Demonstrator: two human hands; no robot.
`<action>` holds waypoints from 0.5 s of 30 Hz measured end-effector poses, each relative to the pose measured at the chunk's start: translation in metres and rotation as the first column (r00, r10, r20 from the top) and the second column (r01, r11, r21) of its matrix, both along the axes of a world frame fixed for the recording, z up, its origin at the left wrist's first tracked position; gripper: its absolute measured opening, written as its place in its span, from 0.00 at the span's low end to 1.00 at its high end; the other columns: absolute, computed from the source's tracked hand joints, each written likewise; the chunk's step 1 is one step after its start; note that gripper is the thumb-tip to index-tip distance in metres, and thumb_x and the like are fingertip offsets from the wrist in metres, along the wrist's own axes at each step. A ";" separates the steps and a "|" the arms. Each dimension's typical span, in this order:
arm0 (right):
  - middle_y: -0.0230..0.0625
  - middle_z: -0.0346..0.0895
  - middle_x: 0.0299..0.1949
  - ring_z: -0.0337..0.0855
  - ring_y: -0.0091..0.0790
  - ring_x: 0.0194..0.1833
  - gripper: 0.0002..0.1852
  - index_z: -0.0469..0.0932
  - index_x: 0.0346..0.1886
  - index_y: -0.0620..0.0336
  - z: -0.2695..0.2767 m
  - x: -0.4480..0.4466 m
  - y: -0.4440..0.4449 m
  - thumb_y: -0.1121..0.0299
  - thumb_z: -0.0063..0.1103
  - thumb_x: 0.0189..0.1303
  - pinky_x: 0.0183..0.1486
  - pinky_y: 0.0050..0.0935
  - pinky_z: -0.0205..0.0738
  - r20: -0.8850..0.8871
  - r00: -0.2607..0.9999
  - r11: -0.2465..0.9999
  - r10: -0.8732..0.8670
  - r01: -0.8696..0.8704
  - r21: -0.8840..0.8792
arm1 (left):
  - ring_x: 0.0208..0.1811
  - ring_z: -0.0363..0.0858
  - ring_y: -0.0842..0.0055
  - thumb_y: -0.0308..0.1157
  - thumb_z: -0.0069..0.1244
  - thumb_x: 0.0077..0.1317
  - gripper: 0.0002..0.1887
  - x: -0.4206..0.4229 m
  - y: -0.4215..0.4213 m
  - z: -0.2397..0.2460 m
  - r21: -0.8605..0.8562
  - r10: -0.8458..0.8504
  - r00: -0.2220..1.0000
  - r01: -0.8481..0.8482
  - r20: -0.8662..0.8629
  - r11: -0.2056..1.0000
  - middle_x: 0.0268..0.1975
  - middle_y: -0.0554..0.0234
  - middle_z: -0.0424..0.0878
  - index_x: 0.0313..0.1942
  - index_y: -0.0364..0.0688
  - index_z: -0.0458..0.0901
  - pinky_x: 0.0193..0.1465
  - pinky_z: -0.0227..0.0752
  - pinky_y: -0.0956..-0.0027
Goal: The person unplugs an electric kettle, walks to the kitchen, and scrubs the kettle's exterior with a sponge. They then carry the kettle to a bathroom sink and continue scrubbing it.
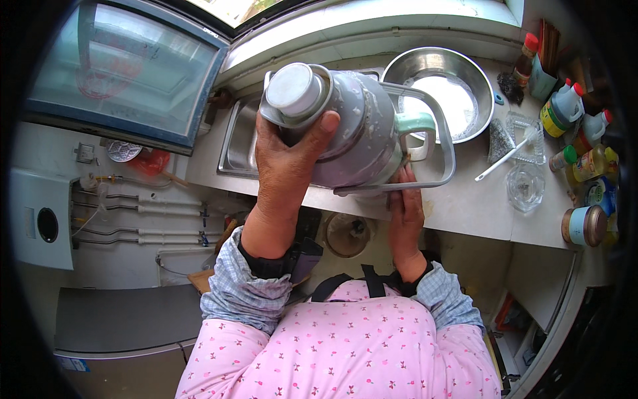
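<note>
A grey-lilac thermos flask (356, 129) lies tilted over the counter's front edge, its white cap (290, 89) up and to the left. Streaks of white suds cling to its side. My left hand (294, 154) grips it around the neck, thumb on top. My right hand (406, 207) has its straight fingers against the lower side near the base; whether it holds something there is hidden. From the flask's body juts a pale green handle (416, 123), and a grey carrying handle (443, 134) loops past the base. Behind it stands a steel basin (436, 57) of foamy water.
A steel sink (239, 134) lies left of the flask, under an open window sash (124, 75). On the right are a white-handled brush (503, 158), a glass ashtray (525, 187) and several bottles (563, 107). Below the counter is a round bucket (347, 234).
</note>
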State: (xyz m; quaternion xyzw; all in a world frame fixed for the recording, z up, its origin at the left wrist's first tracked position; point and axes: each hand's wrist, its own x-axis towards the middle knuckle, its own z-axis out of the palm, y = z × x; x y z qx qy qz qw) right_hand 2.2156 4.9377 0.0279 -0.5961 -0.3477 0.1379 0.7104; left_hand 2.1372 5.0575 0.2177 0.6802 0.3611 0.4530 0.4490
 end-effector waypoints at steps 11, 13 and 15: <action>0.42 0.77 0.59 0.82 0.44 0.58 0.24 0.81 0.62 0.57 0.003 0.001 -0.004 0.89 0.61 0.64 0.59 0.35 0.79 0.236 0.969 0.985 -0.075 0.035 0.168 | 0.63 0.78 0.69 0.47 0.76 0.56 0.47 0.005 -0.001 -0.001 0.006 0.019 1.000 -0.019 0.018 1.000 0.61 0.54 0.80 0.68 0.33 0.68 0.68 0.70 0.65; 0.42 0.77 0.59 0.82 0.44 0.57 0.24 0.81 0.61 0.58 0.004 0.003 -0.005 0.89 0.61 0.64 0.57 0.35 0.79 0.233 0.972 0.993 -0.036 0.009 0.115 | 0.62 0.78 0.70 0.47 0.76 0.56 0.46 0.007 0.000 0.000 -0.016 0.025 0.998 -0.025 0.052 1.000 0.60 0.54 0.80 0.67 0.32 0.69 0.68 0.70 0.65; 0.42 0.77 0.59 0.82 0.43 0.56 0.23 0.81 0.60 0.58 0.005 0.006 -0.005 0.89 0.61 0.64 0.55 0.35 0.80 0.191 0.978 0.986 -0.088 0.059 0.153 | 0.61 0.78 0.70 0.48 0.76 0.56 0.45 0.009 0.000 0.001 0.021 0.051 0.999 -0.050 -0.014 0.999 0.60 0.54 0.80 0.65 0.32 0.70 0.67 0.70 0.66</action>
